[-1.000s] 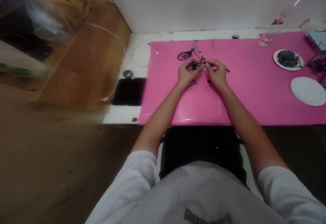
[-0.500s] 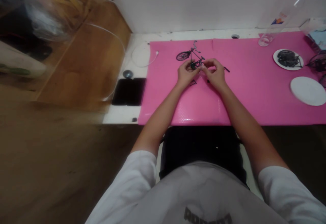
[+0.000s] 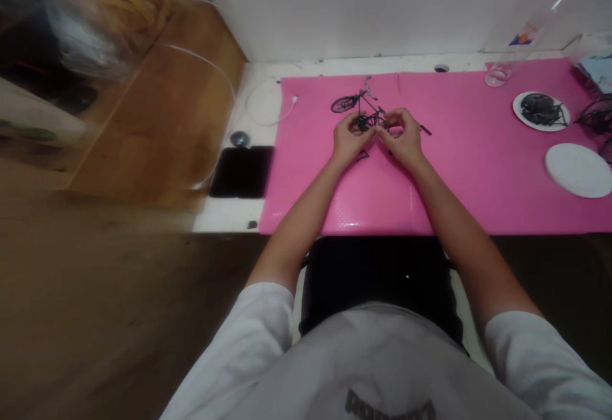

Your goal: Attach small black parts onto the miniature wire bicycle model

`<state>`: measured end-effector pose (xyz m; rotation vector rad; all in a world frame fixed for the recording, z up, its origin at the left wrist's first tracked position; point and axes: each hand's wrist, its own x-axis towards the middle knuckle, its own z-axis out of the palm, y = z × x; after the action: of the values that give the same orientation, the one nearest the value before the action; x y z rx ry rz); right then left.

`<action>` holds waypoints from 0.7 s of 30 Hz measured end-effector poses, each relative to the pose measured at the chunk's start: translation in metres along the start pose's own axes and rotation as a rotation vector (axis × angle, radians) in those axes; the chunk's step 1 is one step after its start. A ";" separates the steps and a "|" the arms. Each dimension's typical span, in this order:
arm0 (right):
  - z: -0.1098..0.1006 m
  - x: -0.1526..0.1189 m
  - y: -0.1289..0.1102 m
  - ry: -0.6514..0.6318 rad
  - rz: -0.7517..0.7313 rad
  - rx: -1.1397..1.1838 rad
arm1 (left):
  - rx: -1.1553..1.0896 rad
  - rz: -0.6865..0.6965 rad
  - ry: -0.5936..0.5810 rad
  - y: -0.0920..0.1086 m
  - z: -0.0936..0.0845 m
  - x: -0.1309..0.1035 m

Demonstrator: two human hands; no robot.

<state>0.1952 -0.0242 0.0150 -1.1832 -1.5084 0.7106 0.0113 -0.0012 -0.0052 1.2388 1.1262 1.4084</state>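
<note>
White tabletop (image 3: 229,217) is carrying a pink mat (image 3: 306,178), which is covering most of its visible surface. At the far right, a clear bottle (image 3: 523,41) is standing near the wall. Flat black objects (image 3: 242,171) are lying just beside the mat's left edge. At the right, a plain white plate (image 3: 578,170) is resting near a second plate (image 3: 519,113), which is holding tangled black parts (image 3: 542,109). Over the mat's middle, the left hand (image 3: 350,141) is curling its fingers and thumb closed around the rear of a model bicycle (image 3: 366,99). The right hand (image 3: 404,138) is bending its fingers at the same end, its thumb reaching toward the left thumb; whether it is gripping anything cannot be told. The bicycle's wheel and handlebar are projecting beyond the hands, toward the wall. A thin black rod (image 3: 425,130) is lying just right of the right hand. A small dark piece (image 3: 363,155) is lying beside the left wrist.
</note>
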 end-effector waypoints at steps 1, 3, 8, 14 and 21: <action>0.001 0.001 0.003 0.010 0.012 0.012 | 0.002 0.003 -0.002 0.000 0.000 0.000; 0.004 0.003 0.008 0.032 0.032 0.029 | 0.006 0.010 -0.007 0.000 0.000 -0.001; 0.005 0.008 0.022 0.086 0.011 0.030 | 0.019 0.044 -0.010 0.000 0.000 -0.003; 0.000 0.012 0.026 0.055 -0.032 -0.018 | 0.035 0.039 -0.005 -0.001 -0.001 -0.002; 0.000 0.015 0.025 0.093 -0.011 0.015 | 0.075 0.079 -0.022 -0.002 -0.001 -0.002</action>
<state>0.2040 -0.0015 -0.0018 -1.1795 -1.4290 0.6498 0.0107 -0.0025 -0.0077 1.3616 1.1345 1.4184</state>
